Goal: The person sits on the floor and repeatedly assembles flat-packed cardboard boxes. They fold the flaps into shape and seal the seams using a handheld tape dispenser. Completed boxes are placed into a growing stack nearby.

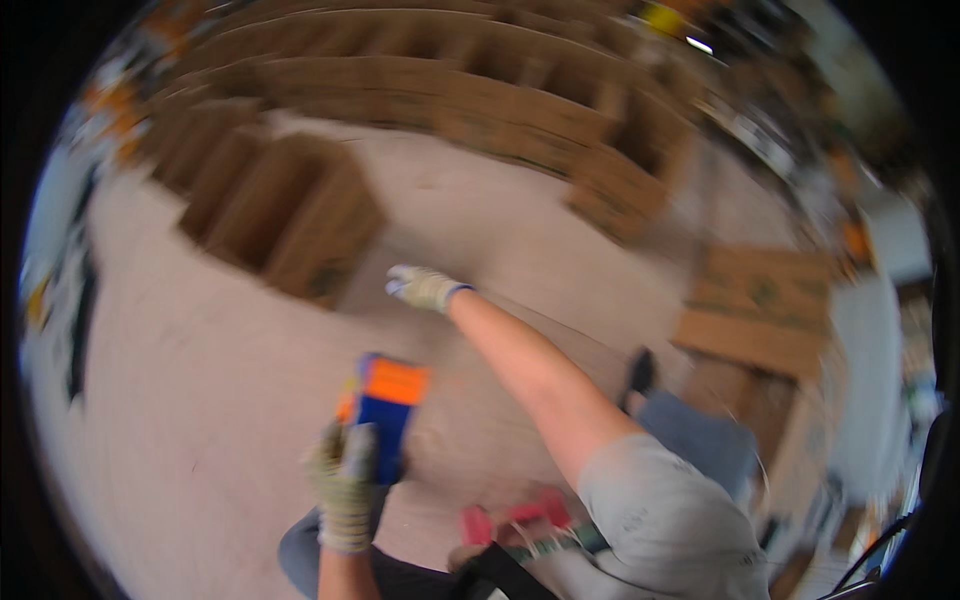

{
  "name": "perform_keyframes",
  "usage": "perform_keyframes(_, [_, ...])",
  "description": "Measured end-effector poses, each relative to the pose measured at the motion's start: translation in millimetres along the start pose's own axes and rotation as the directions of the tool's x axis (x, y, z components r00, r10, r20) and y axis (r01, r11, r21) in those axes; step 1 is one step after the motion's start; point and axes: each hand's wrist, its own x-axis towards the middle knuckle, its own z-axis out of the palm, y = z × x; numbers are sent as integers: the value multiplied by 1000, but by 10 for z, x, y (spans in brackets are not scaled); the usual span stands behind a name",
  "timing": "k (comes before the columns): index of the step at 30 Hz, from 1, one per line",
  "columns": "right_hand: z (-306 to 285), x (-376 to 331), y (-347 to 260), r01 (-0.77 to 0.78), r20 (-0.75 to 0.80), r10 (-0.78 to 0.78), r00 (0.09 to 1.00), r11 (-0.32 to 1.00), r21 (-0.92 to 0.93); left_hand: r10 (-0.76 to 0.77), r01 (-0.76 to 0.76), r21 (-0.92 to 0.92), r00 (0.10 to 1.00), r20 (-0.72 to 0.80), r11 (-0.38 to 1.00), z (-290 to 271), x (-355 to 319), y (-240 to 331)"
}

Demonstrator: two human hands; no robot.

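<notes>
My left hand (345, 480), in a striped knit work glove, is closed around a blue and orange flat pack (385, 420) held low at the front. A bit of yellow and orange shows at the pack's left edge; whether that is a second pack I cannot tell. My right hand (425, 288), gloved the same way, is stretched forward and left over the floor. Blur smears its fingers, and no object shows in it. Just beyond it stands a group of open cardboard boxes (330, 230), the closest thing to that hand.
Rows of open brown cardboard boxes (470, 105) curve across the back. Another cardboard box (760, 295) stands to the right, near my bent leg (695, 435). Something red (515, 515) lies close to my body. Pale floor (210, 380) spreads between the boxes.
</notes>
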Motion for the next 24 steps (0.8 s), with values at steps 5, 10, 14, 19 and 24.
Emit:
perform_keyframes(5, [-1711,-2349,982,-341,29,373,927,874,-345,83,-73,-77,989,125,994,222,-214,-43])
perform_keyframes(10, [-2639,-5593,1013,-889,-688,603,405,434,-143,216,-153,-294,957,194,943,693,-580,225])
perform_keyframes(14, [-2192,-7142,1065,-937,-880,467,-91,260,235,280,-191,-307,920,276,932,1090,-848,317])
perform_keyframes(19, [-2612,-6995,1323,-758,-917,364,-163,548,353,188,-70,-299,903,386,952,1434,-1209,279])
perform_keyframes(24, [-3315,-6596,1783,-610,-783,559,-275,528,591,170,-37,-271,857,485,962,1584,-1711,780])
